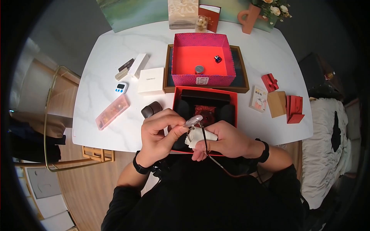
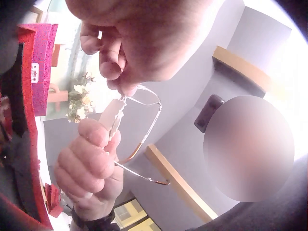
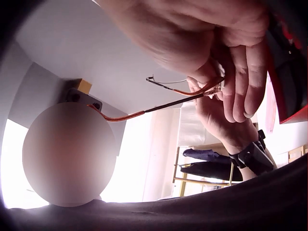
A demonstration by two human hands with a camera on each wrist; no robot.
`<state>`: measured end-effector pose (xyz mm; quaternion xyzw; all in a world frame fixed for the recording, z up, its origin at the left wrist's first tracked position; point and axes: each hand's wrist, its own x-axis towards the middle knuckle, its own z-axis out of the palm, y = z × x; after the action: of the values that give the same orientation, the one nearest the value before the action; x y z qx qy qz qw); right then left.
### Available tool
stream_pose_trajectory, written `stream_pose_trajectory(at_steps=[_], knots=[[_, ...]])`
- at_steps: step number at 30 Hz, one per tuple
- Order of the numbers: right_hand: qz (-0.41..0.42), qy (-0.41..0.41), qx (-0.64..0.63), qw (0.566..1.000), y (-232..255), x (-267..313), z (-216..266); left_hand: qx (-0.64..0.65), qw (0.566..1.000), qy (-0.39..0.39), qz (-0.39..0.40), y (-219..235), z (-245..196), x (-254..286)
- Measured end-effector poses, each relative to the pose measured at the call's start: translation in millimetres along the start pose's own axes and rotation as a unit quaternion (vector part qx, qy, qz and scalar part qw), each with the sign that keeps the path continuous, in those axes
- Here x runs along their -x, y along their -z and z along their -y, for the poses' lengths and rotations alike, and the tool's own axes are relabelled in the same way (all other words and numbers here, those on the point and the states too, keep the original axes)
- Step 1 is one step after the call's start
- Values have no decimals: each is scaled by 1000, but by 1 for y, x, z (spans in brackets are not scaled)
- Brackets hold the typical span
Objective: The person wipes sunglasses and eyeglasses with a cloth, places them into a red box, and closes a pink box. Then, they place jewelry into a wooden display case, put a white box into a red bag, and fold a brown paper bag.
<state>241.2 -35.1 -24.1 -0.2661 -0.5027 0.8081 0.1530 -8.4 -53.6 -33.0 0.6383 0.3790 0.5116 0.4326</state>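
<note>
In front of the torso, my left hand [image 1: 160, 133] pinches a pair of thin-framed eyeglasses [image 1: 193, 121] between thumb and forefinger at one side of the front. My right hand [image 1: 229, 140] grips a white cloth [image 1: 200, 137], which is folded over the other lens and hides it. In the left wrist view both metal temples [image 2: 156, 115] of the eyeglasses stand unfolded toward the body. Their brown-orange tips [image 3: 126, 117] show in the right wrist view. Under the hands lies a red box [image 1: 236, 104] with black inserts and a dark red item inside.
Behind stands a patterned pink box [image 1: 203, 80] on a framed tray [image 1: 242, 86]. To the left are a brown case [image 1: 151, 110], a white box [image 1: 151, 81], a pink organiser [image 1: 112, 112] and a timer [image 1: 121, 88]. Red boxes [image 1: 295, 109] and cards lie right.
</note>
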Motion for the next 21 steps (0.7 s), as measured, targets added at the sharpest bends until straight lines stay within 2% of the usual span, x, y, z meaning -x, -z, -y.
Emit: stream_pose_trajectory(at_steps=[7, 9, 13, 19, 21], knots=[[-24, -2, -5, 1000, -3, -1, 3, -1, 999, -34, 21, -1, 6, -1], [-32, 14, -15, 999, -4, -2, 3, -3, 1000, 0, 26, -3, 5, -1], [-19, 32, -21, 999, -6, -2, 5, 8, 998, -12, 63, -9, 5, 1], [-26, 44, -16, 999, -7, -4, 3, -28, 996, -54, 58, -7, 6, 0], [-7, 35, -21, 999, -6, -3, 1, -29, 997, -42, 59, -7, 2, 3]])
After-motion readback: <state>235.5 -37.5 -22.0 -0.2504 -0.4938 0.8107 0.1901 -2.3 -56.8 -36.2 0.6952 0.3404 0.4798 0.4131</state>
